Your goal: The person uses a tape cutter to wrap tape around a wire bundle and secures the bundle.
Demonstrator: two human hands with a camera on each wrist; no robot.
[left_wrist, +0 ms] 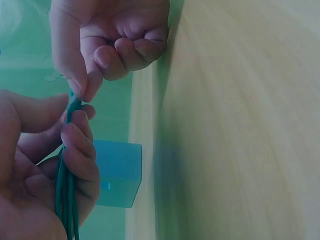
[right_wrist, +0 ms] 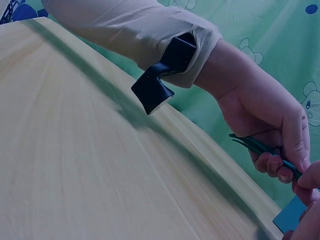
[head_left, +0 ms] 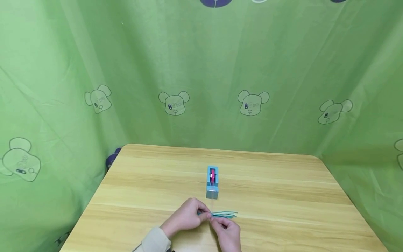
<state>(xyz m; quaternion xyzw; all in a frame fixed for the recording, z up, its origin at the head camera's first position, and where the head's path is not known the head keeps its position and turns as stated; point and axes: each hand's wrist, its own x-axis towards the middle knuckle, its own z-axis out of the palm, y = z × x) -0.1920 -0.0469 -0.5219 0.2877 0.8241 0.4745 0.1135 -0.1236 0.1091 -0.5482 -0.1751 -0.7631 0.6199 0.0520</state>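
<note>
A bundle of thin green strands (head_left: pixel 225 214) lies low over the wooden table (head_left: pixel 283 196) near its front edge, its free ends pointing right. My left hand (head_left: pixel 204 213) grips the bundle in curled fingers; the left wrist view shows the strands (left_wrist: pixel 67 190) running through that hand (left_wrist: pixel 62 126). My right hand (head_left: pixel 217 221) pinches the strands between thumb and forefinger right beside the left hand (left_wrist: pixel 80 91). In the right wrist view the left hand (right_wrist: pixel 286 165) holds the green strands (right_wrist: pixel 255 145) and the right fingertips (right_wrist: pixel 309 184) touch them.
A small blue tape dispenser (head_left: pixel 212 182) with a pink roll stands just beyond the hands, also seen as a blue block (left_wrist: pixel 118 173) (right_wrist: pixel 292 216). Green bear-print cloth (head_left: pixel 201 70) hangs behind and beside the table. A black device (right_wrist: pixel 157 82) sits on the left wrist.
</note>
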